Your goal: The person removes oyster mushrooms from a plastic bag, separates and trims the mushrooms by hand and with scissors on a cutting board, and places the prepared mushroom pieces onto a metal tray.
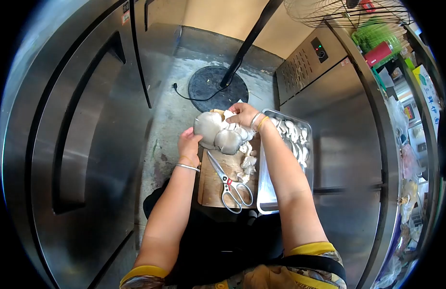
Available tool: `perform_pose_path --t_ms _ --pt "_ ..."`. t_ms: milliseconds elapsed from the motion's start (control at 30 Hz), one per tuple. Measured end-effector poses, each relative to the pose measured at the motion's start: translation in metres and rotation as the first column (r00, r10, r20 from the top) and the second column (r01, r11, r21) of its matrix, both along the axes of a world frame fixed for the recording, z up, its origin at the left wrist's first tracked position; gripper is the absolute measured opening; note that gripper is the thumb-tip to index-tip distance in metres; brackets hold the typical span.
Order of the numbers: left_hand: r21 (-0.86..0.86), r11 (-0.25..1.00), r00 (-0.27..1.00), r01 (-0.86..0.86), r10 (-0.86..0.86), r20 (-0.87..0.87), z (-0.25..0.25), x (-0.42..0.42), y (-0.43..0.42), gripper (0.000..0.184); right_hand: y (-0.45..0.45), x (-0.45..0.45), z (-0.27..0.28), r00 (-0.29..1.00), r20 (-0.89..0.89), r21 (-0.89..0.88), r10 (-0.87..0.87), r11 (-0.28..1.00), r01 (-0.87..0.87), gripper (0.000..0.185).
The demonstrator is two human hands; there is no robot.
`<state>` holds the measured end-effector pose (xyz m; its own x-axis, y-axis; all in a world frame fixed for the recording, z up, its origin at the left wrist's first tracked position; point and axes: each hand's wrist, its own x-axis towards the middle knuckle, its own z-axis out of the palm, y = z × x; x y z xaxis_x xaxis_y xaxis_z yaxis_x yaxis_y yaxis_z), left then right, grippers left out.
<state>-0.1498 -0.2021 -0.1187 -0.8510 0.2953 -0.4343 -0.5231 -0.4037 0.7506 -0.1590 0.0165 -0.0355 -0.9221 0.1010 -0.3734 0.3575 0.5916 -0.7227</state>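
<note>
Left hand and right hand held a mushroom cluster between them. The metal tray contained mushroom pieces. Cluster caps were broad and grey.

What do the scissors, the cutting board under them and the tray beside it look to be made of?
Scissors: metal, probably steel, given the smooth, silvery-grey blades and handles. Cutting board: likely wood with a dull finish, judging by its tan-brown surface. Tray: shiny metal, perhaps stainless steel, going by its bright, silvery sheen.
</note>
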Motion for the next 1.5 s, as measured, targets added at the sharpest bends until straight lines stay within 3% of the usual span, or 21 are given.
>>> perform_pose_path --t_ms 33,100,167,233,300,367,433,500,667,767,800,833,900,933,967,1033,1133,1267,1367,1433,1500 --pt "-0.005 0.998 0.998 -0.068 0.068 0.009 0.02 0.002 -0.001 0.047 0.001 0.002 0.007 1.0 -0.001 0.003 -0.006 1.0 0.006 0.029" --pt "0.003 0.999 0.998 -0.043 0.043 0.045 0.041 0.003 -0.006 0.043 -0.003 0.008 0.033 0.995 0.052 -0.19 -0.081 0.978 0.089 0.034" --pt "0.347 0.938 0.999 -0.012 -0.005 0.049 0.069 0.006 -0.012 0.042 -0.008 0.021 0.057 0.992 0.06 -0.31 -0.115 0.942 0.128 0.034" --pt "0.423 0.904 0.998 0.06 -0.067 0.001 0.081 0.008 -0.015 0.042 -0.014 0.036 0.077 0.977 0.076 -0.658 -0.199 0.727 0.199 0.03" --pt "0.562 0.82 0.971 0.109 -0.21 0.118 0.097 0.012 -0.017 0.046 -0.02 0.051 0.086 0.97 0.057 -0.696 -0.235 0.687 0.207 0.029" --pt "0.579 0.799 0.962 0.163 -0.26 0.088 0.111 0.021 -0.019 0.052 -0.029 0.066 0.09 0.928 0.041 -0.764 -0.371 0.587 0.269 0.029" --pt "0.7 0.674 0.945 0.236 -0.327 -0.004 0.118 0.027 -0.019 0.058 -0.037 0.079 0.088 0.931 0.015 -0.795 -0.365 0.56 0.232 0.029" --pt "0.681 0.678 0.931 0.277 -0.365 -0.016 0.117 0.033 -0.021 0.059 -0.048 0.089 0.086 0.91 -0.074 -0.821 -0.407 0.543 0.176 0.029" --pt "0.642 0.664 0.892 0.384 -0.447 -0.07 0.117 0.037 -0.027 0.053 -0.067 0.106 0.085 0.86 -0.217 -0.744 -0.462 0.649 0.161 0.027" --pt "0.481 0.733 0.858 0.482 -0.507 -0.087 0.12 0.042 -0.028 0.045 -0.07 0.129 0.096 0.842 -0.169 -0.672 -0.512 0.685 0.281 0.028" --pt "0.492 0.75 0.874 0.442 -0.484 -0.048 0.12 0.042 -0.028 0.043 -0.076 0.14 0.096 0.755 -0.309 -0.615 -0.578 0.727 0.304 0.029" --pt "0.502 0.766 0.889 0.402 -0.458 -0.014 0.121 0.041 -0.029 0.041 -0.065 0.152 0.074 0.716 -0.467 -0.434 -0.519 0.84 0.325 0.031" --pt "0.495 0.764 0.89 0.414 -0.453 -0.046 0.119 0.038 -0.034 0.041 -0.081 0.19 0.052 0.76 -0.435 -0.116 -0.483 0.867 0.485 0.031" --pt "0.502 0.762 0.892 0.409 -0.449 -0.045 0.12 0.037 -0.036 0.041 -0.096 0.209 0.037 0.84 -0.454 0.165 -0.296 0.899 0.406 0.029" --pt "0.508 0.76 0.893 0.405 -0.447 -0.042 0.121 0.038 -0.039 0.04 -0.113 0.227 0.02 0.904 -0.413 0.432 -0.11 0.85 0.301 0.027" --pt "0.505 0.758 0.887 0.413 -0.46 -0.033 0.121 0.039 -0.044 0.045 -0.137 0.257 -0.009 0.947 -0.319 0.666 0.028 0.718 0.203 0.019" --pt "0.467 0.793 0.898 0.391 -0.44 -0.005 0.127 0.043 -0.055 0.037 -0.147 0.263 -0.02 0.946 -0.323 0.748 0.029 0.62 0.237 0.017" --pt "0.338 0.858 0.903 0.388 -0.426 0.045 0.148 0.064 -0.072 0.028 -0.151 0.259 -0.014 0.942 -0.334 0.749 0.035 0.617 0.242 0.018" --pt "0.343 0.866 0.901 0.364 -0.42 0.105 0.139 0.066 -0.08 0.029 -0.156 0.254 -0.041 0.945 -0.324 0.677 -0.034 0.69 0.257 0.021" --pt "0.305 0.876 0.9 0.374 -0.422 0.107 0.135 0.068 -0.084 0.032 -0.15 0.252 -0.024 0.963 -0.265 0.65 -0.051 0.728 0.218 0.028" --pt "0.26 0.891 0.908 0.372 -0.408 0.099 0.145 0.074 -0.088 0.033 -0.146 0.254 0.0 0.95 -0.205 0.269 -0.235 0.92 0.285 0.035"
